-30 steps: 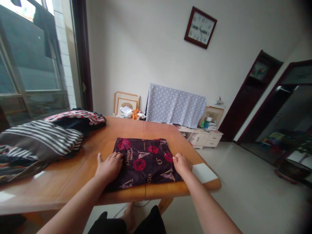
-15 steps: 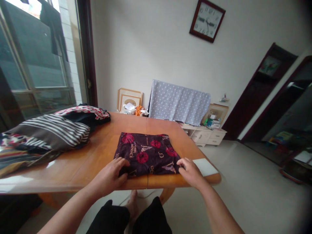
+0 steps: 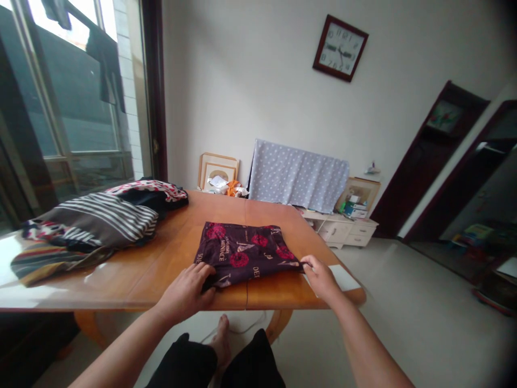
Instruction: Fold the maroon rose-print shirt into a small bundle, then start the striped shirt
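A folded dark plum cloth with red roses and pale lettering (image 3: 246,253) lies flat on the orange-brown wooden table (image 3: 161,269), near its front edge. My left hand (image 3: 186,293) grips the cloth's near left corner, with the fingers curled over the edge. At the near right corner, my right hand (image 3: 321,279) pinches the fabric between its fingertips. Each hand hides a small part of the cloth.
A heap of striped and patterned clothes (image 3: 92,223) fills the table's left side. A white sheet (image 3: 342,277) lies at the right edge. Farther back stand a polka-dot cloth (image 3: 299,175), picture frames (image 3: 218,172) and a low white cabinet (image 3: 343,229).
Both hands have gone from pressing flat on the cloth to gripping its near corners. The cloth's near edge has drawn back from the table's front edge, and the view has turned slightly.
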Available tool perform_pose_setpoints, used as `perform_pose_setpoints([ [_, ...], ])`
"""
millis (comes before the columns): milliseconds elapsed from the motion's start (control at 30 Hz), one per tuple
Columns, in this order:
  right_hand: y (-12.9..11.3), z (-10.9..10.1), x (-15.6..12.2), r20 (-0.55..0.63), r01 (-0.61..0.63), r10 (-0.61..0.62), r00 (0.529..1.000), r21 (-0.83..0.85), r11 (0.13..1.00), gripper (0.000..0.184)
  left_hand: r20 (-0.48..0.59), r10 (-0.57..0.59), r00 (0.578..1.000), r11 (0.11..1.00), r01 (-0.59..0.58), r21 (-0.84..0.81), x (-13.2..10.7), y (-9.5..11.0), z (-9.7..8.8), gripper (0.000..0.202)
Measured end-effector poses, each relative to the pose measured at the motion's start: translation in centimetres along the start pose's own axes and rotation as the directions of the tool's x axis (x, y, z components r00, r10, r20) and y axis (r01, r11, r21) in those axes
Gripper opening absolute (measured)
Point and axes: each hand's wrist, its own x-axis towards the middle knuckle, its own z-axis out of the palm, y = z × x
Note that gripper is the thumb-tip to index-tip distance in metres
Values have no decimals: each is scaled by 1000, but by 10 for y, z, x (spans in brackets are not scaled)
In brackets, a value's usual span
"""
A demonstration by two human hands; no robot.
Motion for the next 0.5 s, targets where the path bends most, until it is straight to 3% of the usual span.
perform_pose_setpoints([
  [100,2,-2,3,3,23,-23,1000,-23,999,24,30,3,1000,999,-4,44,6,-2,-2,26],
  [233,-1,-7,-5,19,58,-57,998,-51,997,27,20,-15,1000,994,13,108,12,-1,-21,29],
  [367,-4,-18,-21,178,131,-119,977,-53,990,24,128,69,989,989,-85,125,10,1,-47,15],
  [433,-7,-24,-24,205,127,-116,972,-43,991,25,164,71,984,988,-92,124,12,2,-54,25],
  [500,-14,-27,-21,155,90,-85,984,-26,996,34,117,24,993,988,-42,147,18,6,-56,36],
])
